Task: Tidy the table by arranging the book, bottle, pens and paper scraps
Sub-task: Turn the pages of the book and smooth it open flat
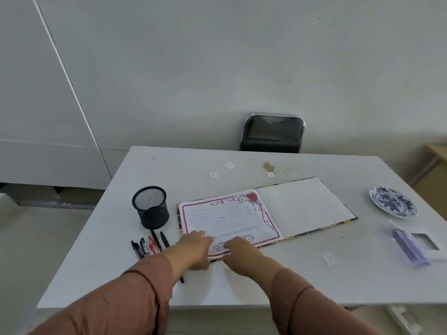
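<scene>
An open book (266,211) lies flat in the middle of the white table (314,281), its left page framed in pink with upside-down print. My left hand (193,250) and my right hand (244,255) both rest on the near left corner of that page, fingers on the page edge. Several pens (150,245) lie loose just left of my left hand, below a black mesh pen cup (151,206). A lilac bottle (408,247) lies on its side at the right. Small white paper scraps (213,175) (228,165) (270,174) lie behind the book, another scrap (329,258) in front.
A blue-and-white plate (393,201) sits at the right edge. A white frame-like card (433,245) lies by the bottle. A brown paper scrap (268,166) lies at the back. A black chair (272,134) stands behind the table against the wall.
</scene>
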